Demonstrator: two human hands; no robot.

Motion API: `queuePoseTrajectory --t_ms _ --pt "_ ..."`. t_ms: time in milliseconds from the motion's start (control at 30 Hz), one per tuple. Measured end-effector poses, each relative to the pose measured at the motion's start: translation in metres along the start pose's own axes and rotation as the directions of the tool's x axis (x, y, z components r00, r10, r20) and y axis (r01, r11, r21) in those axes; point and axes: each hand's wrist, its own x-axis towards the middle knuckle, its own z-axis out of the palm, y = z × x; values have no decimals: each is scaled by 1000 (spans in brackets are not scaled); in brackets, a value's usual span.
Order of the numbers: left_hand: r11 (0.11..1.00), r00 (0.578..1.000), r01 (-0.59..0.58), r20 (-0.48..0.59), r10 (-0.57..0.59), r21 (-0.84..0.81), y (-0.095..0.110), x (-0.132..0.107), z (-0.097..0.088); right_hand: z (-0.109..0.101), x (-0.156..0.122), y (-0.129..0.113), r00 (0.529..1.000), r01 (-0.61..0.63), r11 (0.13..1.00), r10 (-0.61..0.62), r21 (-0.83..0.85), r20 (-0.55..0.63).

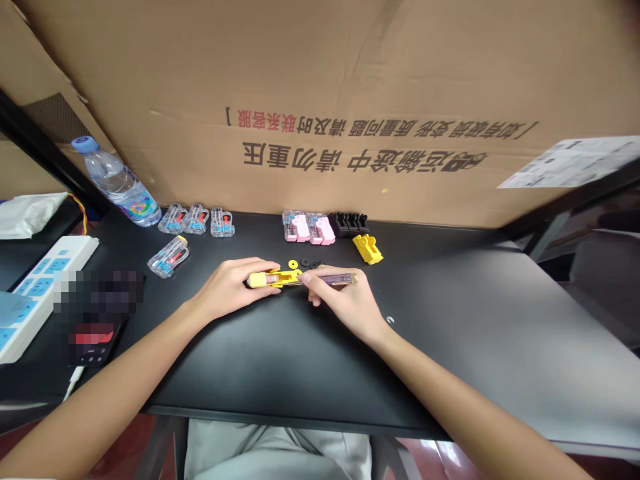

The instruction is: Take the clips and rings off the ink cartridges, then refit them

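Cardboard printed with upside-down characters walls off the back of a black table (280, 353), where small plastic parts lie sorted in groups. At the middle of the table the left hand (227, 288) closes its fingers and thumb around a yellow plastic piece (273, 278), pinning it just above the tabletop. The right hand (345, 300) pinches a slim translucent pen-like tool (327, 278) between thumb and forefinger, its tip meeting the yellow piece where the two hands come together. Both grips are narrow and firm on what they hold.

Just behind the hands sit a yellow washer (293, 264) and two small black washers (309, 265). Farther back stand a row of pink parts (309, 228), a cluster of black parts (349, 224) and another yellow part (367, 248). To the left are three clear cased units (196, 220) in a row, with a fourth clear unit (169, 257) lying apart and nearer. A water bottle (117, 182) lies tilted at the far left, beside a white power strip (37, 293).

The step appears to be joining or pressing the tool into the yellow piece; the next move would seem to call for keeping both aligned end to end, the left hand steady.
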Motion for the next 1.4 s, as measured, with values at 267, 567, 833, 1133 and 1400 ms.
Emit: queuePoseTrajectory --t_ms 267,567,833,1133,1400 --pt "996 998 -62 32 60 60 1 0 -3 -1 0 0 999 -46 999 46 9 0" --pt "993 997 -69 26 67 91 0 0 -4 -7 3 -4 998 -22 999 20 -36 -58" --pt "995 995 -101 8 101 6 2 3 -8 -14 5 -2 985 1 1000 -4 -16 -174" --pt "984 975 114 -205 -84 137 -5 7 -14 -4 1 3 993 90 993 -95 -76 -69" --pt "973 966 184 -211 -152 139 -6 7 -13 6 0 10 975 221 952 -209 -213 74"
